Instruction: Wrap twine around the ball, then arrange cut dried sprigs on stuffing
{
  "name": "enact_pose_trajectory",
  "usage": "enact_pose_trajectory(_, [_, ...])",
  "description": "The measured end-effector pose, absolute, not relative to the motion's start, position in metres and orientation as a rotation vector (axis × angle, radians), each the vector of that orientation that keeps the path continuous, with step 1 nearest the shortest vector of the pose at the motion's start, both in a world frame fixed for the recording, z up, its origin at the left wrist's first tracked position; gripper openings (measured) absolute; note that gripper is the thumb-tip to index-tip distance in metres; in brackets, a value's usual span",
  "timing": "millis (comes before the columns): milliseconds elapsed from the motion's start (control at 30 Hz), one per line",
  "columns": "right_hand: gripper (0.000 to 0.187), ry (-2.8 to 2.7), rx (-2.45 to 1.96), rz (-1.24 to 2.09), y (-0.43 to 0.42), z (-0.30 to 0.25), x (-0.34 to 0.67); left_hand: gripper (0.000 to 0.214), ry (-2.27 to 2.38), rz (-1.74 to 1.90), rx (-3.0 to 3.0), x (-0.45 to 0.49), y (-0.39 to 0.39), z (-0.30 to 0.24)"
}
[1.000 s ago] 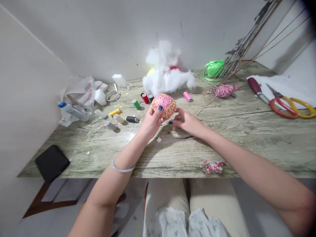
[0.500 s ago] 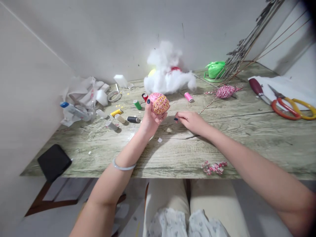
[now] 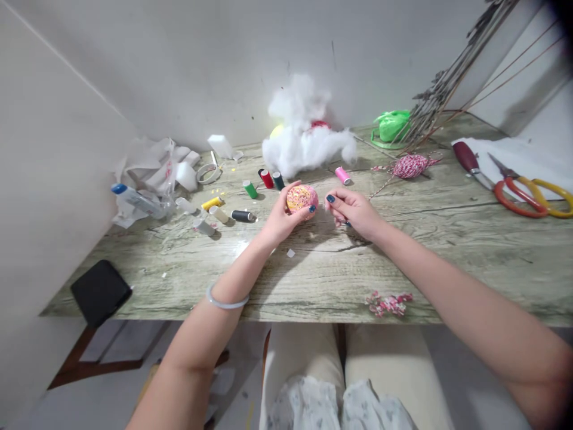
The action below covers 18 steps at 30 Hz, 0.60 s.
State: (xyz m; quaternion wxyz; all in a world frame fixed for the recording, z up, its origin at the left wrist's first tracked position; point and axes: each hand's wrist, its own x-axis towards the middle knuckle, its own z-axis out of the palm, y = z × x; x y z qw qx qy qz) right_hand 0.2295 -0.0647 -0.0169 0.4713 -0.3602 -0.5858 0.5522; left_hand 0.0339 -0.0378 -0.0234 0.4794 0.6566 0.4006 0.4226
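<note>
My left hand (image 3: 278, 223) is wrapped round a ball (image 3: 301, 200) of mottled yellow and pink yarn, held just above the table. Close by on the right, my right hand (image 3: 353, 212) is closed in a pinch, with fingertips near the ball. What it pinches is too small to make out. A thin twisted cord (image 3: 380, 187) runs from a red-and-white yarn bundle (image 3: 410, 166) toward my right hand and passes out of sight behind it. Thread spools lie around, among them a pink spool (image 3: 342, 175), a red spool (image 3: 267, 178) and a dark green spool (image 3: 278, 181).
White stuffing (image 3: 308, 149) is heaped against the wall. Scissors (image 3: 532, 190) and a dark red-handled tool (image 3: 468, 158) lie at right, near dried stems (image 3: 441, 95). Black spool (image 3: 242, 216), glue bottle (image 3: 136, 200) and black case (image 3: 101, 291) are at left; pink-white scraps (image 3: 388, 303) near the front edge.
My left hand has turned the ball and shifted it right and slightly down, uncovering the dark green spool. My right hand has risen slightly and rotated, its thumb now on top.
</note>
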Motion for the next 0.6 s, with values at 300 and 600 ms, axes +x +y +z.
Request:
enact_pose_trajectory(300, [0.051,-1.432,-0.893,1.081,-0.059,-0.014,0.239,0.056,0.748,0.637,1.646,0.035,-0.050,-0.020])
enact_pose_trajectory(600, [0.045,-1.378,-0.865,1.133,-0.055,-0.019,0.234,0.071,0.462,0.562,1.446,0.043,-0.062,-0.013])
